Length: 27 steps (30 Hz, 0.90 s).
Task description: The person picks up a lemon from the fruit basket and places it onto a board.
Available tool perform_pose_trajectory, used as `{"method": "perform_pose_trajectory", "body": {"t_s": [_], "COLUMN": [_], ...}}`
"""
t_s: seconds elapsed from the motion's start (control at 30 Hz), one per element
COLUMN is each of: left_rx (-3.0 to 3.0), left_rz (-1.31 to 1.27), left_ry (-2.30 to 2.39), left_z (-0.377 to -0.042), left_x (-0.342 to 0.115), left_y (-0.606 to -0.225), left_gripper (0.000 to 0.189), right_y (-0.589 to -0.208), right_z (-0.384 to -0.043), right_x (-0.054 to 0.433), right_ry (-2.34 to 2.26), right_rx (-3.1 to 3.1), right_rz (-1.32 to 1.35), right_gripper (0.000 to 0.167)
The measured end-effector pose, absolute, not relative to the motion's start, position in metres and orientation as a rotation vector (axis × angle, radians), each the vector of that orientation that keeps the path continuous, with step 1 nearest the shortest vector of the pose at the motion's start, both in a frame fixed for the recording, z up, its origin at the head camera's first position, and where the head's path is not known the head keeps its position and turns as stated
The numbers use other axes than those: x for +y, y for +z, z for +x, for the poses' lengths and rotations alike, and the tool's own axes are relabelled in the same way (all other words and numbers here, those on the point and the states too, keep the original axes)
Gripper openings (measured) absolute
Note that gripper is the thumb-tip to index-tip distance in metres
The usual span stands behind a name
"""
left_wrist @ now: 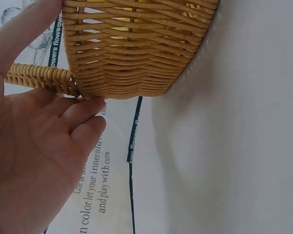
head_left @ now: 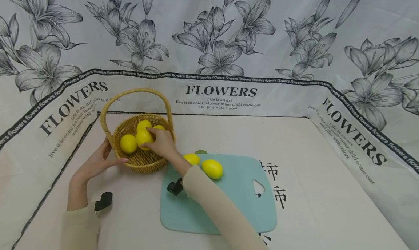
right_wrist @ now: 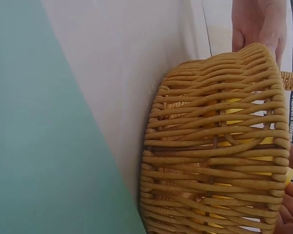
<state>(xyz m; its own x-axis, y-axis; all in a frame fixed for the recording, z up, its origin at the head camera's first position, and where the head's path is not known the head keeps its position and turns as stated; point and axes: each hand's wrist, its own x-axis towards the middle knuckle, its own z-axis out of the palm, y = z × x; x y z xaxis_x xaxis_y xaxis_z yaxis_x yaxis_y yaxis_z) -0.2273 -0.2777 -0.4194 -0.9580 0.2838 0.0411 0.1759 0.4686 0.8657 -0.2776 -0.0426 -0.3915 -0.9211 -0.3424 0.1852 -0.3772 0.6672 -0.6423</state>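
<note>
A yellow wicker basket (head_left: 147, 166) with a tall arched handle stands at the left of the table in the head view, several lemons (head_left: 128, 143) inside. My right hand (head_left: 162, 142) reaches over the near right rim and pinches one lemon (head_left: 144, 138) between thumb and fingers, above the others. At the basket's left side, my left hand (head_left: 98, 161) grips the wall, thumb at the front. The left wrist view shows that hand's fingers (left_wrist: 83, 112) against the woven side. In the right wrist view, the weave largely hides the lemons.
A light blue cutting board (head_left: 242, 206) lies right of the basket, under the right forearm. Two lemons rest near its far edge, one (head_left: 212, 169) in full view, the other (head_left: 191, 159) partly behind the arm. A small dark green object (head_left: 200, 151) shows beyond the board.
</note>
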Motion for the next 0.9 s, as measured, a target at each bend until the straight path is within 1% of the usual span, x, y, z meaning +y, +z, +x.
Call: {"method": "perform_pose_trajectory", "body": {"t_s": [0.43,0.9], "left_rx": [2.59,2.58], "left_rz": [0.43,0.412], "left_ry": [1.522,1.514], "left_z": [-0.228,-0.227], "left_x": [-0.278,-0.278], "left_y": [-0.42,-0.419], "left_gripper": [0.113,0.112], "right_y": [-0.382,-0.368], "right_z": [-0.268,-0.254], "right_x": [-0.029,-0.01], "right_ry": [1.145,1.441], "right_rx": [-2.744,-2.606], "right_rz": [0.692,0.686], "right_gripper": [0.063,0.064]}}
